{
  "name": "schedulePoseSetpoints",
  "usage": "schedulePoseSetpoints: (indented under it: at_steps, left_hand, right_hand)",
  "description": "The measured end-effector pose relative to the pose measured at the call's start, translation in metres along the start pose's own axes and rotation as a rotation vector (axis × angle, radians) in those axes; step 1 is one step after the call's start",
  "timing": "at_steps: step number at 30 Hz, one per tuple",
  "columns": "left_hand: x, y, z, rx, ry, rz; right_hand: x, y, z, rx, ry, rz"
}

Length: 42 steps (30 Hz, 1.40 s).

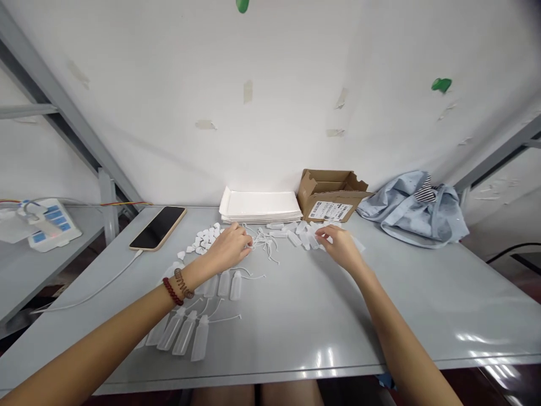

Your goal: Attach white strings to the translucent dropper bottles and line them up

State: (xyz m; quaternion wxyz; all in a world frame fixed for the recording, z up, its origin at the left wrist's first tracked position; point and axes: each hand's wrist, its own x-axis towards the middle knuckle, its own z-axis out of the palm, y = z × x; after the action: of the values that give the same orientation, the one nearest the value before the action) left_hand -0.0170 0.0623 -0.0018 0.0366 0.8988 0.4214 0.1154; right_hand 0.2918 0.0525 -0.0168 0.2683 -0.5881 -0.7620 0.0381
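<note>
My left hand point(230, 248) has its fingers curled at the left edge of a pile of thin white cords point(266, 241). What lies between its fingertips is hidden. My right hand point(341, 247) reaches into a heap of small translucent plastic bottles point(295, 238), its thumb and index finger closed about one of them. Small white caps point(203, 239) are heaped left of my left hand. Nearer to me lie two rows of bottles, a front row point(185, 332) and a row behind it point(224, 285), with white cords at their necks; my left forearm covers part of both.
A stack of white trays point(262, 206) and an open cardboard box point(332, 194) stand against the wall. A light blue cloth bag point(416, 208) lies at the right. On the left are a phone point(158, 227) with a charging cable point(114, 276) and a white power strip point(54, 225).
</note>
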Motion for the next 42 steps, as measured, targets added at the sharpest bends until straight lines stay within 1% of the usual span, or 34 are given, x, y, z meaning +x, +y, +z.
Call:
schedulePoseSetpoints:
  at_steps: [3,7,11,16,23,28,35,39,42]
  left_hand:
    - [0.005,0.003,0.003,-0.008,0.004,0.024]
    - [0.007,0.007,0.005,-0.053,0.004,0.032]
    - [0.008,0.012,0.006,-0.156,0.012,0.009]
    - [0.01,0.02,0.0,-0.404,0.045,-0.08]
    - [0.016,0.027,-0.015,-0.839,0.057,-0.306]
    - [0.02,0.029,-0.014,-1.057,0.103,-0.352]
    - [0.023,0.036,-0.014,-1.155,0.164,-0.379]
    - [0.02,0.043,-0.018,-1.139,0.171,-0.378]
    - [0.015,0.051,-0.019,-1.102,0.201,-0.379]
  right_hand:
    - [0.0,-0.007,0.009,-0.06,-0.027,-0.013]
    - [0.001,-0.014,0.019,-0.134,-0.013,-0.027]
    - [0.001,-0.018,0.025,-0.153,-0.035,-0.098]
    - [-0.002,-0.023,0.027,-0.17,-0.068,-0.191]
    - [-0.006,-0.028,0.031,-0.246,-0.107,-0.261]
    - [-0.002,-0.03,0.038,-0.308,-0.112,-0.265]
    - [0.002,-0.037,0.042,-0.291,-0.095,-0.265]
    - [0.002,-0.036,0.038,-0.203,-0.068,-0.26]
    - [-0.003,-0.042,0.029,-0.093,-0.052,-0.273]
